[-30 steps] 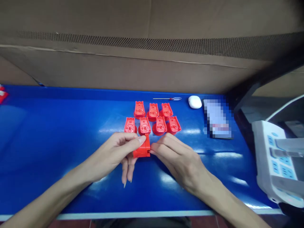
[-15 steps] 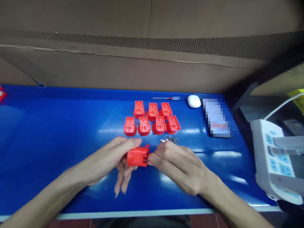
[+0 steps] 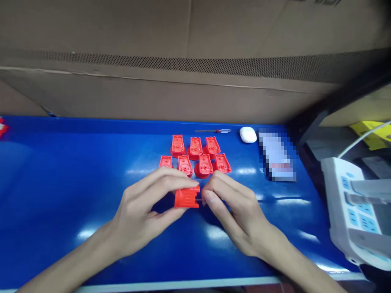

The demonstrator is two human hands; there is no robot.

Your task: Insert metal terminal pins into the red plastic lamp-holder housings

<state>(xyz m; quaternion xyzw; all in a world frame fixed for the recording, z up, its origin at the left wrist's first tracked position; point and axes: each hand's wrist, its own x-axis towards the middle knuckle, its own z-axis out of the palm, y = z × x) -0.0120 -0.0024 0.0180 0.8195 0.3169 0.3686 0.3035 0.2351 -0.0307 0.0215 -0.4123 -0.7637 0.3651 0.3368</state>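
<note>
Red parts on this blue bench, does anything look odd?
A thin screw sticks out of the red part held between the left hand and right hand, not seated flush. The other parts sit in tidy rows.

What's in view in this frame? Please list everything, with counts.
blue table: 1, blue, under the items
loose red parts: 7, red, two rows on the table
held red part: 1, red, between the hands
screw: 1, metal, poking from the held part
screwdriver: 1, silver shaft, at the table's back
rounded case: 1, white, right of the screwdriver
pixelated item: 1, colour unclear, right of the case
power strip: 1, white and blue, far right
yellow item: 1, yellow, behind the power strip
red scrap: 1, red, left edge
cardboard: brown, behind the table
left hand: 1, holding the held part
right hand: 1, fingertips at the screw
</note>
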